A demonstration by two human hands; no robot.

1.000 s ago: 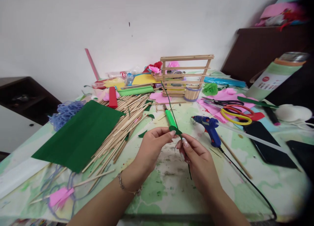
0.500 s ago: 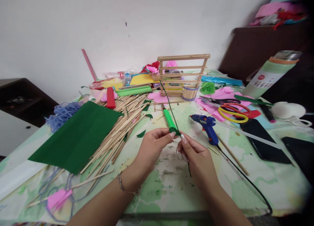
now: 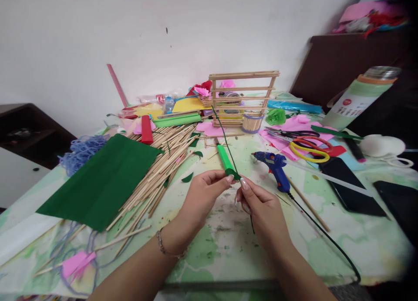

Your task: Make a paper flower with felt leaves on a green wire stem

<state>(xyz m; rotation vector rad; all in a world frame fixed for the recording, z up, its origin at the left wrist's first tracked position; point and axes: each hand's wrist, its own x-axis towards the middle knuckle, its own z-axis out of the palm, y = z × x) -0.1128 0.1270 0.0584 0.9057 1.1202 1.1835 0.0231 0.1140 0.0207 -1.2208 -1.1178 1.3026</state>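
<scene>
My two bare hands meet over the near middle of a table [image 3: 225,259] with a green and white patterned cover. My left hand [image 3: 204,194] pinches a small dark green piece [image 3: 230,173] between thumb and forefinger. My right hand [image 3: 266,205], just beside it, has thumb and fingertips pressed together on a thin green stem [image 3: 224,133], which slants up to the far left and pokes out below my fingers. The piece lies against the stem; I cannot tell whether they are joined.

Just beyond my left fingertips lies a tool with a bright green handle [image 3: 224,158]. To the right is a blue glue gun [image 3: 277,168], its black cord running toward the near edge. Further right are scissors with yellow and red handles [image 3: 309,154], a black phone [image 3: 352,188] and a tilted pale green bottle [image 3: 357,101].

On the left, a large dark green sheet [image 3: 101,183] lies beside a heap of thin wooden sticks [image 3: 163,164], with tangled blue yarn [image 3: 83,149] past it. At the far side stands a stick frame [image 3: 244,76], a small stick cup [image 3: 252,124] by its lower right.
</scene>
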